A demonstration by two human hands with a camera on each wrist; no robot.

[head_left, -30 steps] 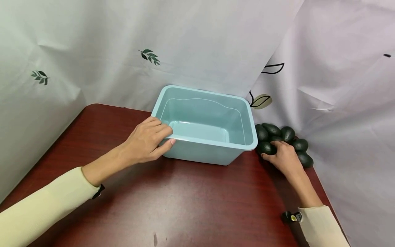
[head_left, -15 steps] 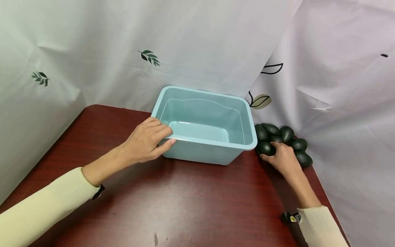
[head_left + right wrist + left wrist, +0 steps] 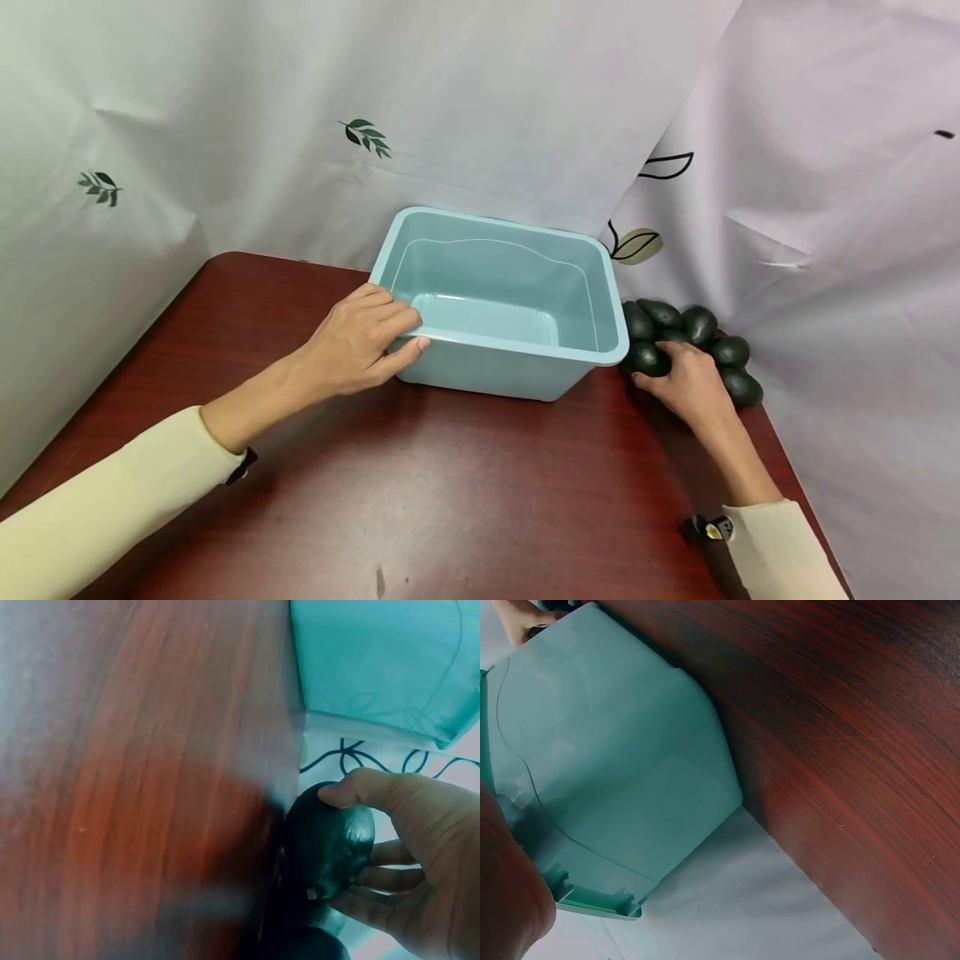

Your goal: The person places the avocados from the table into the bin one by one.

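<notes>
Right hand [image 3: 690, 382] grips an avocado [image 3: 330, 838] (left hand [image 3: 360, 342], the bin [image 3: 491, 372]).

table's a reddish-brown wood-grain one [image 3: 525, 475], far left corner rounded off; pale wrinkly cloth [image 3: 510, 108] hangs behind it and along both sides like walls; got little dark green leaf sprigs [image 3: 365, 137] printed toward the left, bigger black-outlined leaves [image 3: 637, 247] further right; soft whitish glare on the tabletop, cloth looks kinda pinkish at right
</notes>
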